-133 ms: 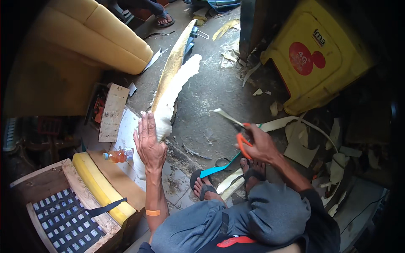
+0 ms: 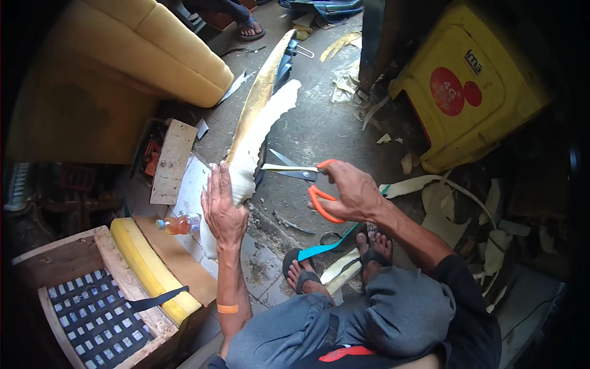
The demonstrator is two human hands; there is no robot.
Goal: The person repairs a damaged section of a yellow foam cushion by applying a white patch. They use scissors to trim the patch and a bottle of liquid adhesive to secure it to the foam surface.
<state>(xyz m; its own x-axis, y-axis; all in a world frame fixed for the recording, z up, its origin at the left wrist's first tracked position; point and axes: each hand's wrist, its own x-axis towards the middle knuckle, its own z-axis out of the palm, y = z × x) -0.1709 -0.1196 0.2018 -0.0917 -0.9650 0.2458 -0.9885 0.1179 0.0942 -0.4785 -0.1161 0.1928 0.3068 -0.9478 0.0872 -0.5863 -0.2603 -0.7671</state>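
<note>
My left hand [image 2: 222, 200] lies flat with fingers stretched out on a long white piece of foam [image 2: 265, 132] with a ragged right edge. The foam lies along a curved, brownish padded piece [image 2: 257, 95]. My right hand [image 2: 351, 192] grips scissors [image 2: 312, 174] by their orange handles. Their blades are spread apart and point left, the tips close to the ragged edge. A pale narrow strip [image 2: 289, 167] lies along one blade. Whether the blades touch the foam, I cannot tell.
A yellow plastic stool [image 2: 470, 92] stands at the right, a tan padded seat [image 2: 166, 52] at the upper left. A wooden frame with woven webbing [image 2: 101, 320], a bottle [image 2: 178, 224] and a wooden block [image 2: 174, 161] are left. Foam scraps [image 2: 445, 206] litter the right floor.
My right hand has moved left and up toward the foam, and the scissor blades have spread apart. My left hand keeps its place on the foam. The whole view has shifted slightly.
</note>
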